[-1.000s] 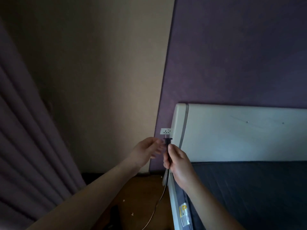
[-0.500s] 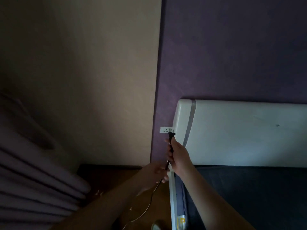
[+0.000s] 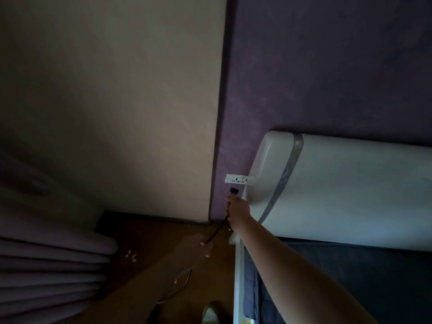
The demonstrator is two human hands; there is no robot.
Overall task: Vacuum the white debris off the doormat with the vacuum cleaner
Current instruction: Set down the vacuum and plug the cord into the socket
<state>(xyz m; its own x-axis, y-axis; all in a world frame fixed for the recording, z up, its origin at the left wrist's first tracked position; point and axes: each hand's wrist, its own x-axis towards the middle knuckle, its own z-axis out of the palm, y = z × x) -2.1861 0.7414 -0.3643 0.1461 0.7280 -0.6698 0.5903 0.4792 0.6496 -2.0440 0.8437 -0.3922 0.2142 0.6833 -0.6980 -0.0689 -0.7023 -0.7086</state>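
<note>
Head camera, looking down into a dim bedroom corner: right hand [image 3: 237, 208] curled round a thin black power cord [image 3: 216, 232] just behind its black moulded plug [image 3: 233, 190], plug held upright, just below a white rectangular wall socket [image 3: 237, 178] on the purple wall [image 3: 327, 66] and not touching it. Cord black, slim and slightly glossy, running down and leftward from the right fist to the left hand [image 3: 198, 245], then curving in a loose arc over the brown wooden floor [image 3: 145, 242]. Left hand deep in shadow and lower than the right, cord meeting it at the fingers; grip too dark to tell. Socket partly tucked behind the rounded edge of a white padded headboard [image 3: 350, 188] with a grey vertical band, dark blue-grey bedding [image 3: 350, 277] below. A few small white scraps of debris [image 3: 131, 254] on the floor beside pleated purple curtains [image 3: 46, 265]. Beige wall panel [image 3: 117, 101] at left. Tip of a shoe [image 3: 210, 313] at the bottom edge.
</note>
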